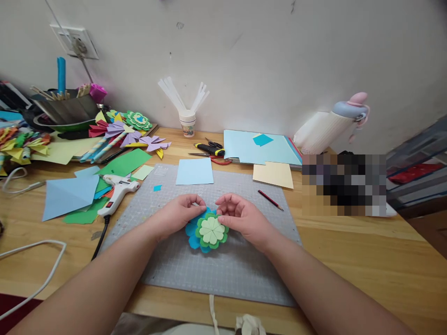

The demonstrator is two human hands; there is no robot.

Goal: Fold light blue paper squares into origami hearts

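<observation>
One round green flower (212, 231), without a long axis, overlaps one blue flower's (194, 242) right side over the mat (244, 274), nearer the right hand (240, 214). The left hand's (181, 211) grip narrowly pinches the blue flower; the right thumb touches the green flower, but I cannot tell whether that grip is closed.

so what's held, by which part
The left hand seems to pinch the blue flower by its upper edge; the right hand touches the green flower with its thumb, grip unclear.
</observation>
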